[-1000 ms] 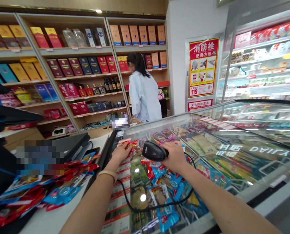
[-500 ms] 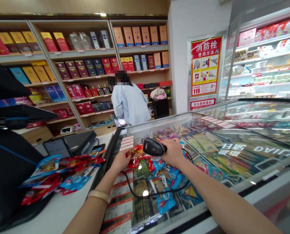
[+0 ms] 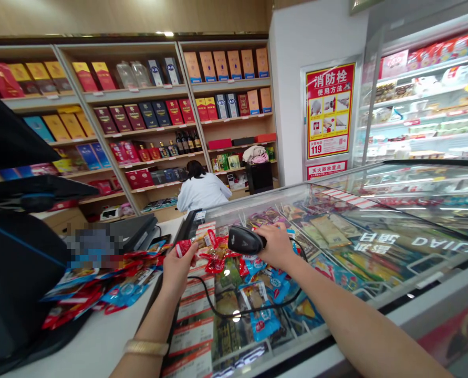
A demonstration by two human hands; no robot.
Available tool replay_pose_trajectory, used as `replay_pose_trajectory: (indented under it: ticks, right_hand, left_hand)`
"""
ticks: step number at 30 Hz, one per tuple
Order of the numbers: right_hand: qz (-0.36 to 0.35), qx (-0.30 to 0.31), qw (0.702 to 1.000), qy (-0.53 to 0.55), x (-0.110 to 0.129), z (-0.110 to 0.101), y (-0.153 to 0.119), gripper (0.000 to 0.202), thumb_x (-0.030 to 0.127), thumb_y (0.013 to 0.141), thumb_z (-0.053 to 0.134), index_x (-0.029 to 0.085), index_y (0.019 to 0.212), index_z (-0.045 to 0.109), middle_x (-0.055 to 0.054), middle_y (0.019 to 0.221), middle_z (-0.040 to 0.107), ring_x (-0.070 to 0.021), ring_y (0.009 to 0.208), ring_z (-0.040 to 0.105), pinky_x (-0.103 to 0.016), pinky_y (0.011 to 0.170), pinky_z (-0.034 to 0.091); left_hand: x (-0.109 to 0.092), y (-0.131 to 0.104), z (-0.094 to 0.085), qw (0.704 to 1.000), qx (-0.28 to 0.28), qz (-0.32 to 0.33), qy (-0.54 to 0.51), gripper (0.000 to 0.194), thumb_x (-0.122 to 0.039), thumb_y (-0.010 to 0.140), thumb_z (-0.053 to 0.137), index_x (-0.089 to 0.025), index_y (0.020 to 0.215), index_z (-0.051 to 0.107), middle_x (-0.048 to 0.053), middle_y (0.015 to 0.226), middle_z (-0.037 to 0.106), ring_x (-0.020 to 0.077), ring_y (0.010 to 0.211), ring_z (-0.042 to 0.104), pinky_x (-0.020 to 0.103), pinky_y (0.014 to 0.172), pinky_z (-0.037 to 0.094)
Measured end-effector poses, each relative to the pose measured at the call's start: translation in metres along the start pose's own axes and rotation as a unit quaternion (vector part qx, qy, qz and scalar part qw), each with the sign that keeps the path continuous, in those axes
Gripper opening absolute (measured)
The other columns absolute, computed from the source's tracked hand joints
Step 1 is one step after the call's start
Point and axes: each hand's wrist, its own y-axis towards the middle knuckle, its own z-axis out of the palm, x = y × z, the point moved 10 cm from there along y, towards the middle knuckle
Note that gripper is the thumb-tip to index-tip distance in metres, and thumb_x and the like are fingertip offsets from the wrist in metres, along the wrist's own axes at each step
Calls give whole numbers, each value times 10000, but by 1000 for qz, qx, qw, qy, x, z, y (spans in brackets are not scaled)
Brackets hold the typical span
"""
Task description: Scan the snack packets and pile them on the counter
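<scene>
My right hand [image 3: 275, 244] is wrapped round the handle of a black barcode scanner [image 3: 245, 240], whose head points left. A black cable [image 3: 234, 316] loops from it across the glass top. In my left hand [image 3: 179, 269], thumb and fingers pinch a red snack packet [image 3: 183, 247] at the left edge of the freezer. Between the hands, red snack packets [image 3: 215, 264] lie on the glass. Several blue snack packets [image 3: 264, 310] lie below and beside the scanner. At left, a pile of red and blue packets [image 3: 125, 291] covers part of the white counter [image 3: 111, 336].
The glass-topped chest freezer [image 3: 375, 236] spans the right side. A black checkout terminal [image 3: 13, 283] stands at left. Beyond the freezer a person in a light top [image 3: 204, 191] bends before shelves of boxed bottles [image 3: 147, 113]. A red poster [image 3: 330, 110] hangs on the pillar.
My left hand has drawn back left with a red packet, away from the scanner. My right hand still holds the scanner, nearly in place. The person behind has bent lower.
</scene>
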Motion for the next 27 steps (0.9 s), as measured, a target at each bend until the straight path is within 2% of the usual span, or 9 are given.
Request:
replay_pose_trajectory:
  ticks: [5, 14, 21, 24, 27]
  right_hand:
    - [-33, 12, 999, 14, 6, 5, -1, 215, 268, 699, 684, 248, 911, 715, -11, 921, 751, -192, 901, 639, -369, 861, 240]
    - [-38, 46, 998, -14, 9, 10, -2, 179, 268, 683, 685, 229, 857, 701, -18, 881, 741, -195, 884, 623, -357, 838, 239]
    - [-45, 34, 998, -17, 10, 8, -4, 198, 274, 684, 685, 239, 877, 713, -21, 880, 743, -195, 878, 628, -341, 823, 245]
    - [-38, 23, 999, -27, 7, 7, -5, 219, 268, 698, 683, 245, 912, 721, -24, 922, 747, -186, 881, 631, -338, 832, 253]
    - [-36, 18, 999, -32, 4, 8, -5, 212, 265, 709, 678, 249, 916, 724, -13, 910, 748, -182, 888, 634, -335, 834, 259]
  left_hand:
    - [-5, -5, 5, 1000, 18, 11, 20, 423, -542, 609, 767, -169, 672, 577, -15, 493, 561, 106, 452, 479, 230, 452, 385]
    - [-13, -13, 12, 999, 36, -4, 22, 406, -530, 601, 758, -174, 684, 580, -15, 496, 570, 110, 447, 481, 235, 453, 385]
    - [-8, -12, 11, 999, 29, 1, 28, 411, -539, 611, 748, -162, 708, 617, -17, 491, 568, 118, 448, 494, 243, 453, 403]
    - [-3, -8, 6, 999, 17, 8, 50, 449, -539, 679, 697, -142, 890, 696, 22, 646, 665, 171, 570, 614, 294, 548, 508]
    - [-17, 0, -12, 987, -25, 86, 130, 412, -441, 802, 587, -166, 1083, 707, 79, 957, 741, 221, 839, 690, 364, 798, 555]
